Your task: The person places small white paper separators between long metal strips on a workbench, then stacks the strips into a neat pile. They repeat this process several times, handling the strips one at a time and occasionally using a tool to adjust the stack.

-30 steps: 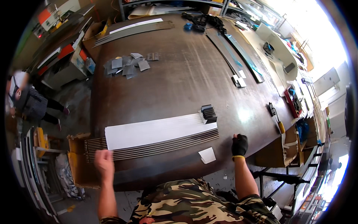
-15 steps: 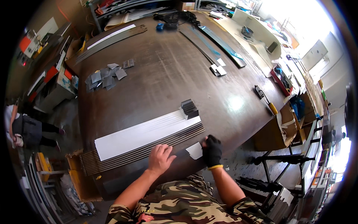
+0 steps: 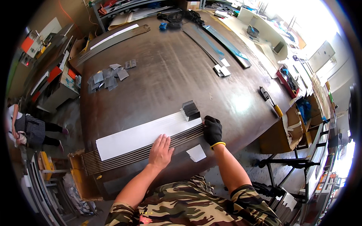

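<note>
Camouflage clothing is being seen at the lower edge, with both forearms reaching up to a stack of long grey metal strips lying near the front edge of the dark workbench. The bare left hand is being pressed flat, fingers spread and grasping nothing, on the middle of the stack. The right hand, in a black glove, is being cupped against the stack's right end; whether the strip ends are being gripped cannot be told. A white sheet is lying on the far side of the stack, touching it, and a small white piece is overhanging the bench edge just on its near side. A fanned bundle of dark plates is resting at the stack's far right corner. The stack's left end is projecting past the bench over a cardboard box; a push along the length is judged likely to tip strips off there, and the bare palm could be cut on their edges. Further from the stack, loose grey plates, long rails and a yellow-handled tool are lying.
</note>
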Tool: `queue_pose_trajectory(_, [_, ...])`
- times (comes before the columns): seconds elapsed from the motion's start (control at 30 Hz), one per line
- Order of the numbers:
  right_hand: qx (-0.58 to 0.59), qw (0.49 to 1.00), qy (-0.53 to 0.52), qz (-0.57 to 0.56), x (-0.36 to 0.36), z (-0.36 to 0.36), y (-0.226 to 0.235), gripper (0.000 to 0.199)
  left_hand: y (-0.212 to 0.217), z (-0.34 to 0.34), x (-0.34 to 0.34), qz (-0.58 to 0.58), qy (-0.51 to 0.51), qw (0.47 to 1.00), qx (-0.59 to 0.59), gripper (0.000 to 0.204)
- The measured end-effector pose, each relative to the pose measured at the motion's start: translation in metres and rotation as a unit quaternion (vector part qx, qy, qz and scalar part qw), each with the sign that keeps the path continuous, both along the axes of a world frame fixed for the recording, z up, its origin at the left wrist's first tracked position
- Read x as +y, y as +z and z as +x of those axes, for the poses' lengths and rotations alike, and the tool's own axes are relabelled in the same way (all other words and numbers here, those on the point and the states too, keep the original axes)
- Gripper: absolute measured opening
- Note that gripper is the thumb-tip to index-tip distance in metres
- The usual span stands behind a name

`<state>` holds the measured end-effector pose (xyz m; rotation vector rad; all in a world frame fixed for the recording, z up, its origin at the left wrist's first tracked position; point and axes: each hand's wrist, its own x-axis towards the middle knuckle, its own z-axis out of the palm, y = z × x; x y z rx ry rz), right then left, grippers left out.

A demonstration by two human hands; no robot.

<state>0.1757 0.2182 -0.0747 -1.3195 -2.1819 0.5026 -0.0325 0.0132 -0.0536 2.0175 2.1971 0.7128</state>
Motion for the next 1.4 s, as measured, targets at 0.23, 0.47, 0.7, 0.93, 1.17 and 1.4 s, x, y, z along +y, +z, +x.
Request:
queue_pose_trajectory(0.23, [-0.072,0.996,-0.041,0.032,-0.065,0.034,0.016,0.051,0.019,0.023,-0.016,0.042,-0.074,0.996,0.017,0.051])
queue_pose_trajectory(0.47, [-0.066,0.997,-0.015,0.024,-0.126,0.048,0.009,0.047,0.015,0.039,0.036,0.003,-0.106,0.994,0.006,0.059])
queue_pose_trajectory(0.7, [-0.095,0.995,-0.026,0.018,-0.129,0.038,0.022,0.046,0.005,0.041,0.069,0.040,-0.017,0.984,-0.170,0.044])
queue_pose_trajectory(0.93, [-0.092,0.994,-0.029,0.043,-0.130,0.038,0.017,0.042,-0.003,0.033,0.090,0.019,-0.049,0.992,-0.113,0.034])
queue_pose_trajectory(1.17, [-0.076,0.996,-0.018,0.046,-0.136,0.040,0.010,0.035,0.044,0.036,0.009,-0.034,-0.126,0.990,-0.061,0.046])
queue_pose_trajectory(1.4, [0.083,0.989,-0.059,-0.104,-0.141,0.037,0.011,0.022,0.006,0.043,-0.017,-0.032,-0.082,0.979,-0.186,0.048])
